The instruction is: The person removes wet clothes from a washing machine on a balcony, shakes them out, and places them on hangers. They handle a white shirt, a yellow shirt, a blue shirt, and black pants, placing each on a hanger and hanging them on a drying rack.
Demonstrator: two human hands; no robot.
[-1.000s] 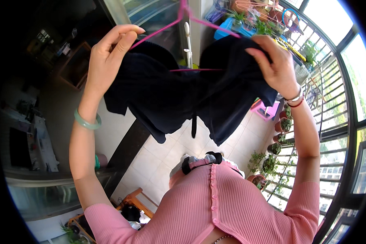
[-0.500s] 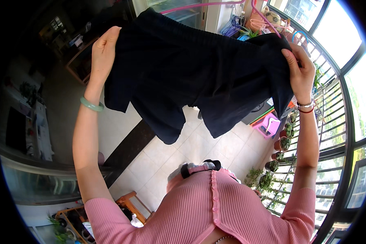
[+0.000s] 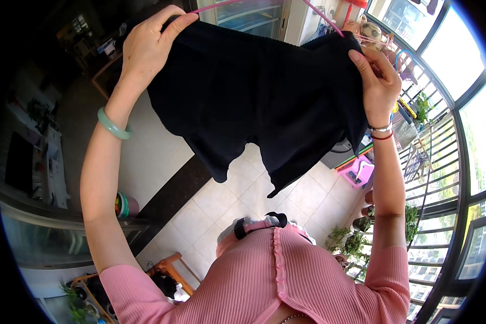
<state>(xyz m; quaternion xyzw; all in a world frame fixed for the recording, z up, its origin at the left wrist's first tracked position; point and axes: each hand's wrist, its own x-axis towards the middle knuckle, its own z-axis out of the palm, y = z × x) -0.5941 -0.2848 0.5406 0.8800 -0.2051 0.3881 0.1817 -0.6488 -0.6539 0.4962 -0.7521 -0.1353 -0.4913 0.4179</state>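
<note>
A pair of black shorts (image 3: 254, 86) with a gathered elastic waist hangs raised in front of me, legs downward. My left hand (image 3: 154, 43) pinches the waistband's left end, thumb on the near side. At the other end, my right hand (image 3: 379, 81) grips the waistband corner, with its fingers partly behind the cloth. A pink hanger (image 3: 325, 19) runs down to the waistband near both hands; its upper part lies outside the view. How its ends sit inside the shorts is hidden by fabric.
Beyond my right arm stand window railings (image 3: 443, 162) with potted plants (image 3: 353, 240). A pink plastic stool (image 3: 357, 171) is on the tiled floor (image 3: 200, 216). Lower left is a wooden stool (image 3: 178, 270); a ball (image 3: 371, 31) and more hangers sit at upper right.
My left hand has moved up and inward to the waistband's top corner. My right hand has shifted a little left, and the shorts' waist has become less stretched.
</note>
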